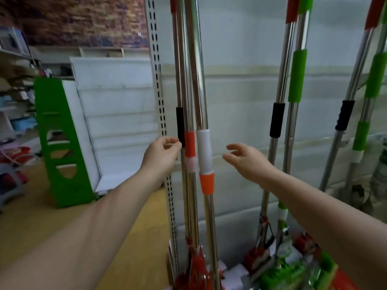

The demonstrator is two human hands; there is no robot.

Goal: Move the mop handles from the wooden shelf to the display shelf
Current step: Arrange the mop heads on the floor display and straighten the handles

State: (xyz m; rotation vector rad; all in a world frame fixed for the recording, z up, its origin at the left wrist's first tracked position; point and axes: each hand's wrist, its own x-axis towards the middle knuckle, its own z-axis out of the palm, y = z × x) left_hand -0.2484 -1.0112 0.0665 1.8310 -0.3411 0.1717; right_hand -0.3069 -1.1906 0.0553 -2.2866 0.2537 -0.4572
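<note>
L arm: bare forearm reaches in from lower left, up to the shelf's left edge.
R arm: bare forearm comes in from lower right.
L hand [162, 152]: fingers curled, tips at the black sleeve [180, 126] on the leftmost pole; looks like touching or pinching it, can't tell which.
R hand [245, 158]: wide, fingers relaxed and spread, holds nothing; apart from the poles, in the gap between the left mop group and the middle pair.
Mop handles, left group [193, 80]: three steel poles upright, close together, just right of the slotted upright [159, 91]. One has a red-over-white collar [190, 152], next one a white-over-orange collar [205, 162]. Red mop heads [196, 266] at the bottom.
Mop handles, middle [281, 84]: two poles leaning, one w/ black grip, one w/ green grips [297, 75]; red and green tops.
Mop handles, far right [356, 80]: more poles, leaning left at the top, black and green grips.
Display shelf [240, 101]: pale back panel behind all poles.
Floor [31, 216]: yellowish wood.
Bkgd left: green-and-white shelf unit [50, 143], brick-pattern wall [83, 21], blurred goods on racks.
</note>
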